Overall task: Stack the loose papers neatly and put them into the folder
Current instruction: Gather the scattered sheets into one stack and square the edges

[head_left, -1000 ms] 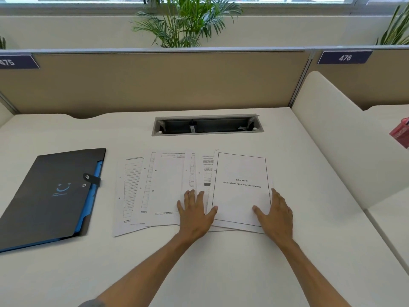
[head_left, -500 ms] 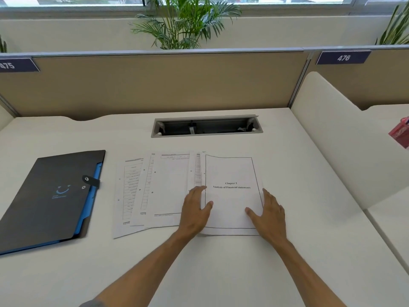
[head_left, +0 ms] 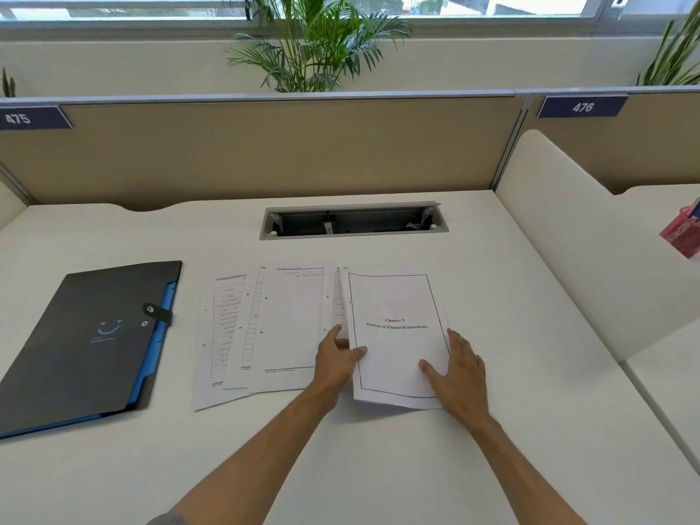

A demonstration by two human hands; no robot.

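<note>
Several loose printed papers (head_left: 288, 327) lie fanned out on the white desk (head_left: 378, 467). On the right end of the fan is a title sheet (head_left: 396, 335) reading "Chapter 5", with a few sheets under it. Its near edge is slightly raised off the desk. My left hand (head_left: 337, 361) grips the sheet's left edge, thumb on top. My right hand (head_left: 460, 369) holds the right edge, thumb lying on the paper. A black folder (head_left: 87, 342) with a blue inside and a snap strap lies closed at the left, apart from the papers.
A cable slot (head_left: 354, 221) is sunk into the desk behind the papers. A beige partition (head_left: 265, 153) closes off the back, and a white divider (head_left: 560, 240) stands at the right. A red object (head_left: 682, 233) sits on the neighbouring desk.
Both hands have slid the title sheet left over the neighbouring sheets. My left thumb has come onto its left edge, and its near edge has lifted a little.
</note>
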